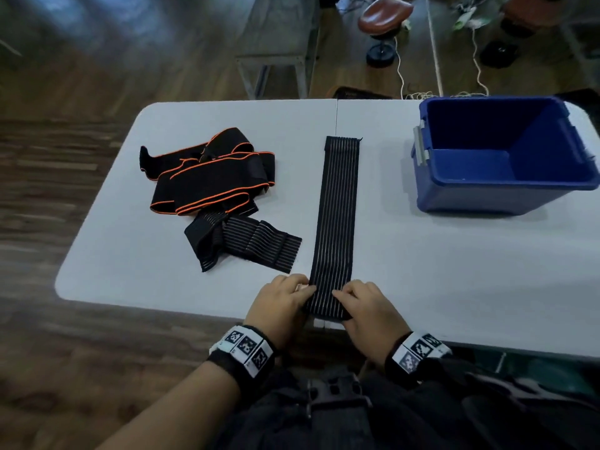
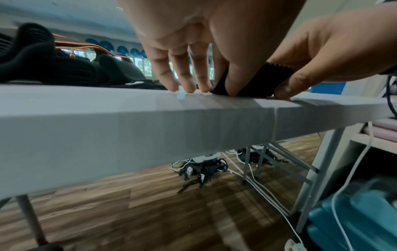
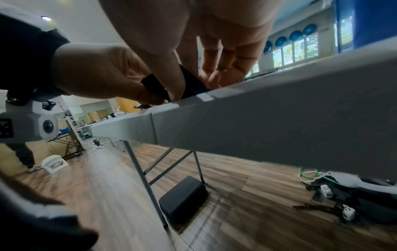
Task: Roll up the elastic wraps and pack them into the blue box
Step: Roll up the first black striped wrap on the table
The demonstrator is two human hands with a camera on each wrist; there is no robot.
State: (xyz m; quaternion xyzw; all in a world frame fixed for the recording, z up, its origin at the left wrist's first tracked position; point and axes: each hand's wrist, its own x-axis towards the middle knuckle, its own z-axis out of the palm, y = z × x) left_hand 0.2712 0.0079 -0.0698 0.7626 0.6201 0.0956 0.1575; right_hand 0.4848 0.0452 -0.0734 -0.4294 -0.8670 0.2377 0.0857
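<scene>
1. The left hand (image 1: 281, 305) and the right hand (image 1: 368, 311) are both pinching the near end of the striped elastic wrap (image 1: 337, 216) at the bottom centre of the head view, thumbs and fingers curled round the fabric right at the table (image 1: 130, 222) edge.
2. The wrap is lying flat and straight, running up the middle of the frame toward the far edge.
3. The first turn is probably just starting — if one hand is rolling ahead of the other, the roll could be coning off to one side.
4. The end is sitting at the very lip of the table, so a loose pinch could be letting it slip over the edge.
5. More wraps (image 1: 211, 186), some orange-edged, are lying in a tangled heap at centre left.
6. The blue box (image 1: 500, 157) is standing open at the upper right — nothing is showing inside it.
</scene>
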